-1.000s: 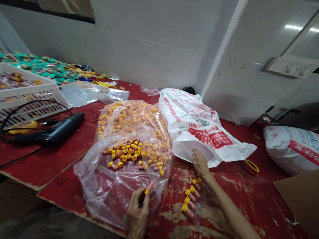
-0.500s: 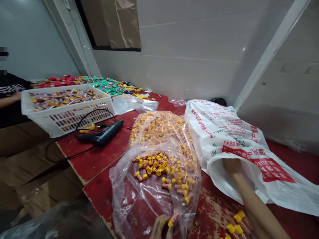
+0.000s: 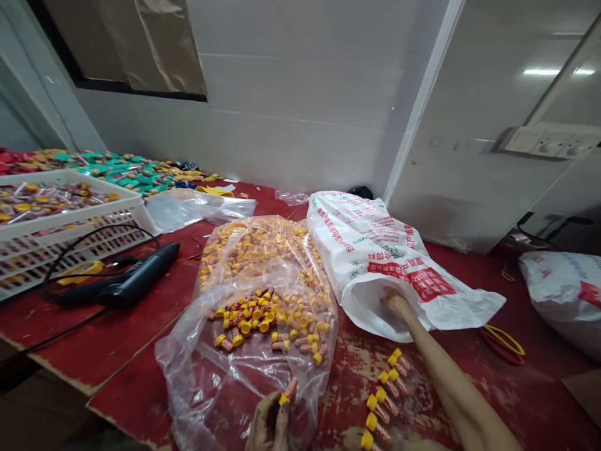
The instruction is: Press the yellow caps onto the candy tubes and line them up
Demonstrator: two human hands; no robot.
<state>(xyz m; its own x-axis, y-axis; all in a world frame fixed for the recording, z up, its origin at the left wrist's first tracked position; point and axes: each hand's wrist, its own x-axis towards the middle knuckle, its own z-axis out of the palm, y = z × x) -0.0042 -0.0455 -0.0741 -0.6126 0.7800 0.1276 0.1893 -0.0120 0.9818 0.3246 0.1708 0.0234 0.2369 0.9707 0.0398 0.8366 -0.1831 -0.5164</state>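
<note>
At the bottom centre, my left hand (image 3: pixel 270 423) is closed with a pinch on a small yellow-capped tube (image 3: pixel 290 389) with a red-and-white body. Behind it lies a large clear plastic bag (image 3: pixel 188 351) full of similar yellow-capped tubes (image 3: pixel 256 313), some near its mouth. My right hand (image 3: pixel 397 304) is inside the mouth of a white woven sack (image 3: pixel 347 244) with red and green print. Its fingers look drawn together; anything in them is too small or hidden to make out. Several yellow-capped tubes (image 3: pixel 382 410) lie in a slanted row left of my right forearm.
On the left stand a white slatted basket (image 3: pixel 145 216) of packed tubes and a black corded tool (image 3: pixel 145 272). Colourful small items (image 3: pixel 126 175) pile at the back. Another white sack (image 3: pixel 563 294) and coloured bands (image 3: pixel 504 341) lie on the right of the red table (image 3: pixel 451 351).
My view has turned right, bringing the second sack and wall socket in. My right hand has drawn back toward the sack's mouth, so its fingers show. My left hand keeps its tube.
</note>
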